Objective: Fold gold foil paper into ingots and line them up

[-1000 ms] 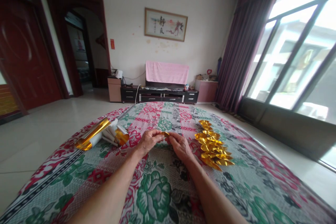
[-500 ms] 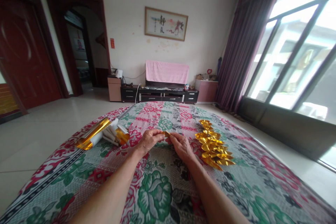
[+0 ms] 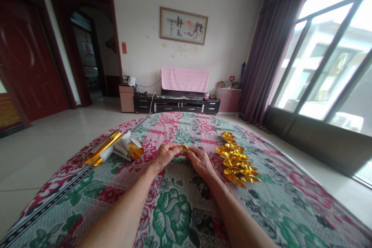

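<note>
Between my two hands, over the middle of the table, is a small piece of gold foil paper [image 3: 184, 148]. My left hand [image 3: 166, 156] pinches its left end with thumb and fingertips. At the other end, my right hand [image 3: 199, 160] is closed on it in the same way. To the right, several folded gold paper ingots [image 3: 236, 159] lie in an overlapping row on the tablecloth. On the left rests a loose pile of gold and white paper sheets [image 3: 107, 148], some of them curled.
A flowered tablecloth [image 3: 171, 217] covers the round table. Beyond it stands a low black TV cabinet [image 3: 180, 106], with a pink cloth [image 3: 185, 79] draped over the television. A purple curtain [image 3: 258, 58] and large windows are at the right; red doors [image 3: 29, 50] are at the left.
The gold foil paper between my fingertips has turned slightly and shows more of its surface. My right fingers have shifted a little; the pile and the row stay as they were.
</note>
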`<state>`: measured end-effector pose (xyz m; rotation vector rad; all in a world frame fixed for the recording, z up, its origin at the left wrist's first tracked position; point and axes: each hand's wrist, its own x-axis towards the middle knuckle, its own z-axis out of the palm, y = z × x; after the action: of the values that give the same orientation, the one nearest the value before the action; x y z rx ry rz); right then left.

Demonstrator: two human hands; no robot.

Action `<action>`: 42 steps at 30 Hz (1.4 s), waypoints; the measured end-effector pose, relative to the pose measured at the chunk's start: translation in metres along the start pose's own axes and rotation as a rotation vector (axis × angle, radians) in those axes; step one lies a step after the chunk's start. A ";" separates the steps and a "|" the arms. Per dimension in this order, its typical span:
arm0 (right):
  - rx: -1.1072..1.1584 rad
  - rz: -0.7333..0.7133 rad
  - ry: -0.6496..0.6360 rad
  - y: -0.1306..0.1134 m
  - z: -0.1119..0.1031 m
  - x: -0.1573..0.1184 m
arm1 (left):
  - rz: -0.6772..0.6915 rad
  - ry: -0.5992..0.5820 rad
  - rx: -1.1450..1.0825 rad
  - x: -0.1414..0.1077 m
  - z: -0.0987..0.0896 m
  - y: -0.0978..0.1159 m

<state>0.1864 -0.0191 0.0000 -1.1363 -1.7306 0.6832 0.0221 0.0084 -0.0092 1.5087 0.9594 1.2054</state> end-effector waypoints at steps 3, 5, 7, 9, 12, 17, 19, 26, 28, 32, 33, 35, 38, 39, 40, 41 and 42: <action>0.040 -0.018 -0.017 -0.004 -0.002 -0.001 | 0.025 -0.005 0.040 -0.001 0.000 0.001; 0.034 -0.030 -0.017 -0.005 -0.002 -0.001 | 0.033 -0.009 0.051 0.000 0.000 0.001; 0.010 -0.038 -0.013 -0.003 -0.002 -0.001 | 0.031 -0.011 0.045 0.000 0.000 0.000; -0.007 -0.044 -0.006 -0.001 -0.002 -0.001 | 0.026 -0.015 0.035 0.000 0.001 0.000; -0.012 -0.033 0.006 0.001 0.000 0.000 | 0.033 -0.018 0.042 0.000 0.001 0.000; 0.039 -0.008 -0.005 0.005 0.003 0.000 | 0.049 0.010 0.080 0.000 0.003 0.003; 0.028 -0.010 -0.006 0.007 0.003 0.000 | 0.049 0.016 0.075 0.000 0.003 0.003; -0.009 -0.032 -0.023 0.010 0.004 0.001 | 0.055 -0.002 0.078 -0.002 0.003 0.005; -0.016 -0.043 -0.026 0.009 0.004 0.000 | 0.054 0.001 0.087 -0.002 0.003 0.006; -0.023 -0.030 -0.039 0.004 0.002 -0.001 | 0.041 0.014 0.093 -0.003 0.004 0.007; -0.024 -0.025 -0.042 0.003 0.002 -0.001 | 0.040 0.016 0.092 -0.003 0.004 0.006; -0.027 -0.021 -0.047 0.001 0.001 -0.001 | 0.039 0.020 0.092 -0.003 0.004 0.006; -0.036 -0.021 -0.057 0.001 0.000 -0.001 | 0.026 0.010 0.088 -0.003 0.003 0.005; -0.041 -0.025 -0.059 0.001 0.000 -0.001 | 0.023 0.004 0.085 -0.003 0.003 0.005; -0.047 -0.029 -0.058 0.001 0.000 -0.001 | 0.021 -0.004 0.082 -0.003 0.003 0.005; -0.055 -0.034 -0.056 0.001 0.000 -0.001 | 0.022 -0.012 0.080 -0.004 0.003 0.006; -0.062 -0.040 -0.055 0.001 0.000 -0.001 | 0.024 -0.019 0.079 -0.004 0.003 0.006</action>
<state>0.1870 -0.0198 -0.0017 -1.1316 -1.8272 0.6458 0.0244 0.0026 -0.0041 1.5953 0.9892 1.1793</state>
